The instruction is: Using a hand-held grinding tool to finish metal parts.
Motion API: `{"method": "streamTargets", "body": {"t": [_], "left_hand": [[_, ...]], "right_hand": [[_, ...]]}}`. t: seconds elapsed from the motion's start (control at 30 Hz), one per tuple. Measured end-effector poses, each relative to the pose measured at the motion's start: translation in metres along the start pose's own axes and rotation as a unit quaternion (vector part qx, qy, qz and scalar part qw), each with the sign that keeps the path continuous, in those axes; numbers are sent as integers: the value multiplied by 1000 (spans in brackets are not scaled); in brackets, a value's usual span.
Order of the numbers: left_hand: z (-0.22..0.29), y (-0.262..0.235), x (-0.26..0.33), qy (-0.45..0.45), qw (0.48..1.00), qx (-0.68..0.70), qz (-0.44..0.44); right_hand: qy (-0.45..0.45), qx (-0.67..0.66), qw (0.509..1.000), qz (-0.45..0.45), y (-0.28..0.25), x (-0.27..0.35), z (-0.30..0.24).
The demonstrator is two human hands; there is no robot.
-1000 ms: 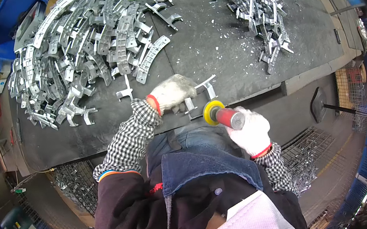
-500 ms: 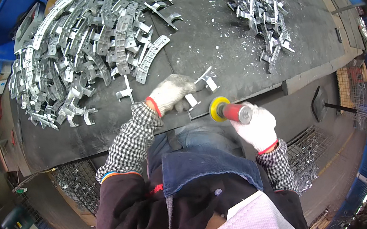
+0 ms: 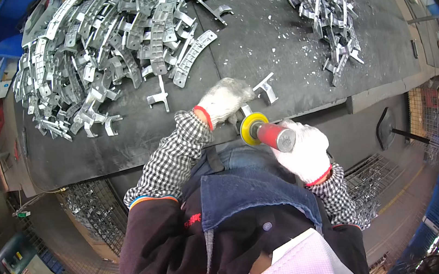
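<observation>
My left hand (image 3: 227,101), in a white knit glove with a red cuff, grips a silver metal bracket (image 3: 265,87) near the table's front edge. One arm of the bracket sticks out to the right of the glove, and the glove hides its middle. In my right hand (image 3: 304,151), gloved the same way, is a handheld disc sander (image 3: 274,135) with a red body and a yellow pad. The pad's edge meets or overlaps the bracket's near tab; whether they touch I cannot tell.
A large heap of curved silver brackets (image 3: 110,46) covers the dark table's (image 3: 251,34) left side. A smaller pile (image 3: 325,20) lies at the right, with metal chips (image 3: 274,51) scattered beside it. Wire baskets (image 3: 94,212) stand below the table's edge. Blue bins (image 3: 2,40) flank the back.
The sander has come left and closer to the bracket, its pad now overlapping the near tab. My left hand keeps its hold. The whole view has shifted slightly.
</observation>
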State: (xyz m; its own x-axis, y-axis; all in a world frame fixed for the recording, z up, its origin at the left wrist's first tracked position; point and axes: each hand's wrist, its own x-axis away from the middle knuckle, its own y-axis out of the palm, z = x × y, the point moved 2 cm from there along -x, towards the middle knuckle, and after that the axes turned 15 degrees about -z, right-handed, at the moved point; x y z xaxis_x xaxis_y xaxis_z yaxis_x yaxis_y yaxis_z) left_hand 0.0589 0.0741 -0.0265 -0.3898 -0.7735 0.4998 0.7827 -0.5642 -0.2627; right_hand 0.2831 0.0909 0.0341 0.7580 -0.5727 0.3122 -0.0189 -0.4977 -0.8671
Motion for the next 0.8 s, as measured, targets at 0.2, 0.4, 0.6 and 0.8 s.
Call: {"method": "streamTargets", "body": {"t": [0.2, 0.4, 0.6, 0.8], "left_hand": [[-41, 10, -13, 187, 937, -272, 110], [-10, -3, 7, -24, 967, 251, 32], [-6, -7, 14, -47, 965, 255, 32], [-8, -6, 5, -22, 976, 218, 0]], "right_hand": [[-26, 0, 998, 55, -3, -12, -8], [-11, 37, 999, -9, 4, 8, 6], [5, -32, 999, 11, -15, -6, -6], [-19, -31, 999, 16, 1, 2, 14]]}}
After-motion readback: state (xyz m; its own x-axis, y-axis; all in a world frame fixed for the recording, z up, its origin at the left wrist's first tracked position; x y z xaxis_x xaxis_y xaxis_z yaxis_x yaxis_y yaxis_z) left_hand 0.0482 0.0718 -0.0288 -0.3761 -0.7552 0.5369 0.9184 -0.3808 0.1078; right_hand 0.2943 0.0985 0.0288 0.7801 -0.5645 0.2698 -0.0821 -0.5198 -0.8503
